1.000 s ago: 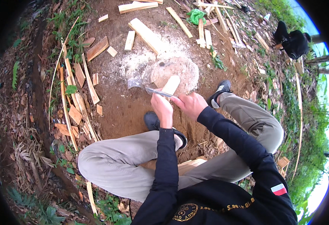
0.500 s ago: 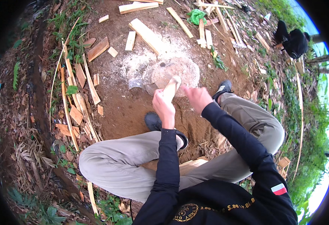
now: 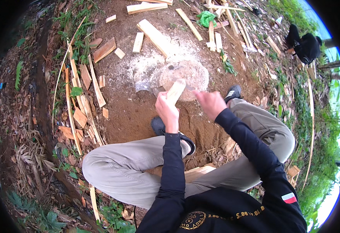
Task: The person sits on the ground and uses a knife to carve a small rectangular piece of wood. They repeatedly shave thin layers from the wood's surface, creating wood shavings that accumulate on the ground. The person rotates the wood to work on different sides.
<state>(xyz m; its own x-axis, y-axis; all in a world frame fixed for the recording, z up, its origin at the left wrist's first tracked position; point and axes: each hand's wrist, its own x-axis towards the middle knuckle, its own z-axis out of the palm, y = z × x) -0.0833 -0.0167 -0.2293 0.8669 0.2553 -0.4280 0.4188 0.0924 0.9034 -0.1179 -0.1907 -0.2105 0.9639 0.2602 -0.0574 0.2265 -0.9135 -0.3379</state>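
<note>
My left hand (image 3: pixel 167 110) is wrapped round the lower end of a short pale piece of wood (image 3: pixel 176 90), which tilts up and to the right. Just right of the wood, my right hand (image 3: pixel 212 102) is closed, slightly blurred by motion. A thin greyish shape seems to reach from its fingers toward the wood, too faint to name. Beneath both hands lies a round, dust-covered block (image 3: pixel 197 74), with white sawdust (image 3: pixel 139 66) scattered about it.
A long pale plank (image 3: pixel 153 37) lies beyond the block. Wooden strips and offcuts (image 3: pixel 96 83) line the left side. A crumpled green plastic bag (image 3: pixel 206 18) sits at the far side. Another person in dark clothes (image 3: pixel 306 47) is at the far right. My shoes (image 3: pixel 233 93) flank the block.
My right hand has shifted slightly right, away from the piece of wood. The left hand keeps its hold, and the wood has turned a little. The whole view has shifted slightly.
</note>
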